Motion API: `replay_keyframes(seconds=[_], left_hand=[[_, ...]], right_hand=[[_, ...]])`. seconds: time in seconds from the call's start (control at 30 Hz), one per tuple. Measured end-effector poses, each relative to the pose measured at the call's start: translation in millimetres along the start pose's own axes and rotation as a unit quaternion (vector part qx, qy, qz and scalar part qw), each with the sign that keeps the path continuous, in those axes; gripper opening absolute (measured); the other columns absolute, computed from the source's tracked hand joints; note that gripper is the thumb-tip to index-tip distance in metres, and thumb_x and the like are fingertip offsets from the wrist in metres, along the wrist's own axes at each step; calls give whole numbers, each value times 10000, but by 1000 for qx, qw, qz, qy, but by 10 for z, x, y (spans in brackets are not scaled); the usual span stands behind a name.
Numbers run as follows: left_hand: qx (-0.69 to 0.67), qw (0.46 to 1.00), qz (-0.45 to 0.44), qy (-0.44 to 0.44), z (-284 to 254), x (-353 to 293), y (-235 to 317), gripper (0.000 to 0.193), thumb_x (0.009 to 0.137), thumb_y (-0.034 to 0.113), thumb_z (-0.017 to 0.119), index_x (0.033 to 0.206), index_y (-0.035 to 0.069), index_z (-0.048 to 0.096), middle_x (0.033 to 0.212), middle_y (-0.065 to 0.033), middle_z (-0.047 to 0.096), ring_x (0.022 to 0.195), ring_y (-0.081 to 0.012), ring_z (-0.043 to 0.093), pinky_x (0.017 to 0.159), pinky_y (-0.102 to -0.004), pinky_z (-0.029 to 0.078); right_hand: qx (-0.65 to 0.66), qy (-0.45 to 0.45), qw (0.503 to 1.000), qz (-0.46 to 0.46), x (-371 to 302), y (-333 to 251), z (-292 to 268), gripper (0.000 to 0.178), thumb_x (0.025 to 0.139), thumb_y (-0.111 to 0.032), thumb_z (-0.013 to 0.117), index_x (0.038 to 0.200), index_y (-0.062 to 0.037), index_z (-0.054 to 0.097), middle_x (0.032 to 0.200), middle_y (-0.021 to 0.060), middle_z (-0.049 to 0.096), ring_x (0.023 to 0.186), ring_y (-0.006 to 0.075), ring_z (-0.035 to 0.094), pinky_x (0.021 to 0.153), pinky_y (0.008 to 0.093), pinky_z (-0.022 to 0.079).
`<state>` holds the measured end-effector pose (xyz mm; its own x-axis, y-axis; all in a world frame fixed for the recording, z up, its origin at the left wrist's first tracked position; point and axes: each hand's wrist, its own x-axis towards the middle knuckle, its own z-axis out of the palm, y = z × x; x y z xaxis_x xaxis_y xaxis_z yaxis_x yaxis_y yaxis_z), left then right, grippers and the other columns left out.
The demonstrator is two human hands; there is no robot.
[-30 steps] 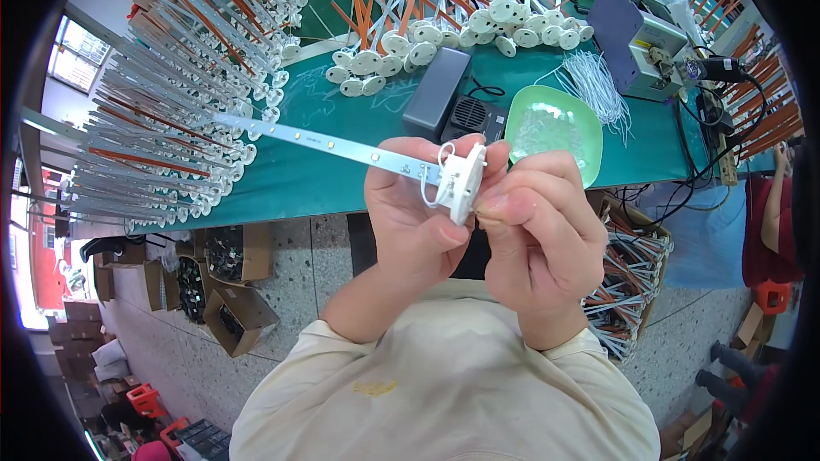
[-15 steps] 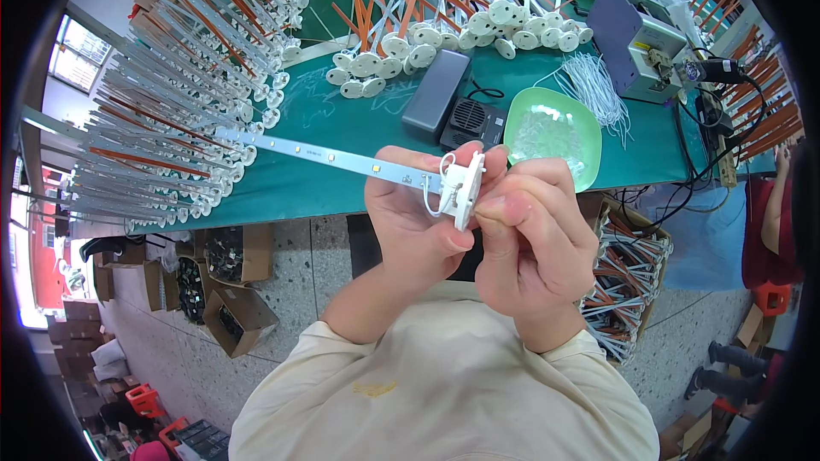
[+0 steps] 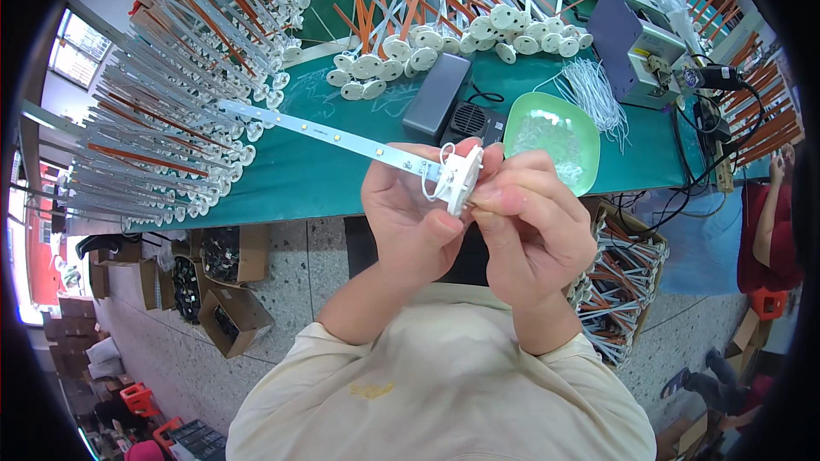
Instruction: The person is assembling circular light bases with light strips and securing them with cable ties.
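Observation:
My left hand (image 3: 400,220) is closed around the end of an LED light strip (image 3: 342,138), a narrow pale bar with small yellow chips. Its white round base (image 3: 464,177) faces right, and a thin white wire loops beside it. The bar points up and left over the table. My right hand (image 3: 542,230) pinches finger and thumb against the base's flat face; whatever sits between the fingertips is too small to make out. Beyond the hands stands a light green bowl (image 3: 588,124) of small clear pieces.
A dark grey box (image 3: 437,98) and a small black device (image 3: 471,121) stand on the green table (image 3: 299,179). Bundled strips with white bases (image 3: 397,49) lie behind and at left. White wires (image 3: 594,90) and a machine (image 3: 636,47) are at right. Cartons (image 3: 235,320) sit below.
The strip's base has tilted, its face turning slightly more downward. Both hands stay on it, with the right fingers shifted a little at the face.

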<state>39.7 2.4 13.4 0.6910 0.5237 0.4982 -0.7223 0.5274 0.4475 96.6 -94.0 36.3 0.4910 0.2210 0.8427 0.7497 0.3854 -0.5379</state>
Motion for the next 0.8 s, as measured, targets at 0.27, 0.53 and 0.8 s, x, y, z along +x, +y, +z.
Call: replay_keyframes(seconds=[0.27,0.53,0.8], left_hand=[[-13,1000,-21,3,23,-12,-3,562,729,120,852,1153,-25,512,1169,-217,638,1119,-321,630,917,-433,560],[13,999,-38,11,6,2,-14,528,773,73,805,1190,-44,505,1166,-227,639,1124,-329,626,964,-452,527],[258,956,-139,-24,-202,162,384,474,892,155,689,1246,-107,513,1143,-224,633,1092,-307,640,958,-535,516]], right_hand=[[-10,-13,1000,-4,31,17,-11,216,688,84,757,880,51,662,838,117,652,704,251,569,586,302,469],[-66,5,997,-28,5,70,-3,192,709,105,732,880,52,664,820,126,654,700,255,583,588,296,477],[-22,48,997,59,20,347,-576,257,1004,-145,470,941,65,603,882,160,642,728,195,579,617,283,463]])
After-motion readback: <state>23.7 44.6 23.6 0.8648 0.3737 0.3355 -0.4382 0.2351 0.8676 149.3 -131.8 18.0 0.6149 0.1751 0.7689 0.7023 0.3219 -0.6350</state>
